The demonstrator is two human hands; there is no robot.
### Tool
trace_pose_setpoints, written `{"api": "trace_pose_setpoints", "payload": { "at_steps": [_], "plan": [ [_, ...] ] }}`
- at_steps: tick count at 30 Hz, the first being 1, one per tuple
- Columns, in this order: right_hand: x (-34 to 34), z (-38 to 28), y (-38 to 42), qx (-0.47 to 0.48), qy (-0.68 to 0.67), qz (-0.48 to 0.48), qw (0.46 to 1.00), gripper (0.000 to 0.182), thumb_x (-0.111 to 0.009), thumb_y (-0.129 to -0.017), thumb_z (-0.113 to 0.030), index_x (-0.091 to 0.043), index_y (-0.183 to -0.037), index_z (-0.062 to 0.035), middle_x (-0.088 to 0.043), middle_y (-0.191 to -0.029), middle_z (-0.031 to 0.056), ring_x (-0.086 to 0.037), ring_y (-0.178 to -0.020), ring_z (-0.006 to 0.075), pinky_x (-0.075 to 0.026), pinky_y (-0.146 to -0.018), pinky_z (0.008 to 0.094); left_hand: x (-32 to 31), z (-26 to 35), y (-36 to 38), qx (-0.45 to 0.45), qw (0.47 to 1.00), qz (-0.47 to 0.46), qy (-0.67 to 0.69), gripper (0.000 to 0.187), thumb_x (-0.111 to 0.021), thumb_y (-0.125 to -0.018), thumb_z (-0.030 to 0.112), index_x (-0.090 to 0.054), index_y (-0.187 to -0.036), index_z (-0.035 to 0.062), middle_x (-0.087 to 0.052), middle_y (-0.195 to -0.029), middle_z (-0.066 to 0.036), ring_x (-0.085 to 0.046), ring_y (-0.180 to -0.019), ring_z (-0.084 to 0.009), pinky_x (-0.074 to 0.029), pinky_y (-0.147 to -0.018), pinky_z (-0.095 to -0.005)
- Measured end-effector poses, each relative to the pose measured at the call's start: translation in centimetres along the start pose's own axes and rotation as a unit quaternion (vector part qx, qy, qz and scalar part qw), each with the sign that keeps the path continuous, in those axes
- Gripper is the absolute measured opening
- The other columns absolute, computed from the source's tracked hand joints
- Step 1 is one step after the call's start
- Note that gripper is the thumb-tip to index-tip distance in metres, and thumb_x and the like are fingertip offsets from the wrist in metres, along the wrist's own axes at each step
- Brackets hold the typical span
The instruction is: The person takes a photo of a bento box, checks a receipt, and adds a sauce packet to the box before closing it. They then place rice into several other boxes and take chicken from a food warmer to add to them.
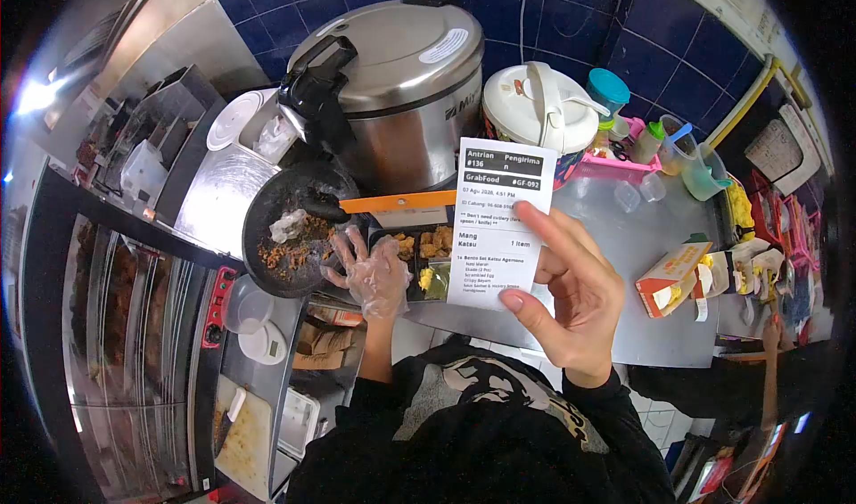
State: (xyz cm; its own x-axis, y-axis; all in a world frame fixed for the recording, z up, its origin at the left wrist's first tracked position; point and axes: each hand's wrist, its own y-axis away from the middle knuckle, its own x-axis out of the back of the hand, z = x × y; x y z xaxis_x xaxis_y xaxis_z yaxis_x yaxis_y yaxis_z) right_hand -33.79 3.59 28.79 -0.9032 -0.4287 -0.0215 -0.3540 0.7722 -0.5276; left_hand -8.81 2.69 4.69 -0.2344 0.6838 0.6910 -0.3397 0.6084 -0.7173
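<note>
In front of me my right hand [571, 299] pinches a printed order slip [495, 228] upright between thumb and fingers. The slip hides part of a black meal tray [434, 292] that holds fried pieces [437, 241] and some yellow scrambled egg [433, 278]. My left hand [373, 274] wears a clear plastic glove. Its fingers are spread between the tray and a dark wok [267, 272], and nothing shows in its grasp. In the wok lie brown crumbs [287, 250] and a pale crumpled lump [288, 227]. A flat orange handle [401, 203] stretches from the wok to behind the slip.
A large steel rice cooker [401, 139] and a white-lidded container [535, 107] stand behind. A pink basket [620, 167] is at the back right. Food boxes [673, 277] sit on the steel counter [588, 303]. Another person's arm [771, 361] reaches in at right. A kitchen scale [263, 344] is left.
</note>
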Motion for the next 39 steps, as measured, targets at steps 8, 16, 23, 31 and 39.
{"api": "trace_pose_setpoints", "payload": {
  "at_steps": [8, 16, 23, 31, 39],
  "plan": [
    [-0.1, -0.4, 0.2, -0.005, 0.005, -0.014, 1.0, 0.056, -0.062, -0.073, 0.012, -0.049, -0.127, 0.0063, -0.045, -0.128, 0.0205, -0.057, -0.106, 0.0224, -0.052, -0.083, 0.028, 1.3, -0.5, 0.0, 0.032, 0.999, -0.03, 0.001, 0.03, -0.046, -0.091, 0.036, -0.072, -0.089, 0.022, -0.051, -0.133, -0.01, -0.028, -0.135, -0.0313, 0.005, -0.104, -0.0616],
    [-0.6, -0.5, 0.5, 0.005, -0.003, -0.008, 1.0, 0.057, -0.061, -0.073, 0.013, -0.048, -0.127, 0.0057, -0.045, -0.13, 0.02, -0.055, -0.111, 0.0241, -0.051, -0.085, 0.0298, 1.8, -1.0, 0.1, 0.064, 0.995, -0.072, -0.002, 0.025, -0.047, -0.09, 0.033, -0.071, -0.089, 0.0264, -0.045, -0.139, -0.008, -0.025, -0.137, -0.0316, 0.001, -0.104, -0.0643],
    [-1.0, -0.8, 0.7, 0.001, -0.003, -0.011, 1.0, 0.057, -0.062, -0.072, 0.013, -0.049, -0.127, 0.0056, -0.045, -0.129, 0.0196, -0.055, -0.111, 0.0237, -0.051, -0.085, 0.0293, 1.8, -0.8, 0.7, 0.006, 0.999, -0.042, -0.018, 0.022, -0.048, -0.089, 0.031, -0.069, -0.095, 0.0324, -0.045, -0.139, -0.006, -0.026, -0.137, -0.0298, 0.003, -0.104, -0.0632],
    [-1.6, -0.7, 1.1, 0.006, 0.007, -0.018, 1.0, 0.057, -0.063, -0.072, 0.012, -0.049, -0.127, 0.0049, -0.046, -0.128, 0.0193, -0.057, -0.104, 0.0201, -0.052, -0.079, 0.0259, 2.0, -1.8, 1.4, 0.024, 0.996, -0.073, -0.034, 0.021, -0.051, -0.085, 0.024, -0.07, -0.093, 0.0283, -0.046, -0.138, -0.005, -0.028, -0.136, -0.0292, 0.004, -0.105, -0.0625],
    [-2.1, -1.2, 1.2, -0.005, 0.015, -0.016, 1.0, 0.058, -0.062, -0.072, 0.013, -0.05, -0.127, 0.0042, -0.045, -0.129, 0.0184, -0.059, -0.1, 0.0182, -0.051, -0.079, 0.026, 2.0, -2.0, 1.9, -0.023, 0.997, -0.031, 0.068, 0.016, -0.053, -0.082, 0.018, -0.068, -0.088, 0.0214, -0.063, -0.114, -0.003, -0.05, -0.121, -0.0248, -0.003, -0.105, -0.0637]
  ]
}}
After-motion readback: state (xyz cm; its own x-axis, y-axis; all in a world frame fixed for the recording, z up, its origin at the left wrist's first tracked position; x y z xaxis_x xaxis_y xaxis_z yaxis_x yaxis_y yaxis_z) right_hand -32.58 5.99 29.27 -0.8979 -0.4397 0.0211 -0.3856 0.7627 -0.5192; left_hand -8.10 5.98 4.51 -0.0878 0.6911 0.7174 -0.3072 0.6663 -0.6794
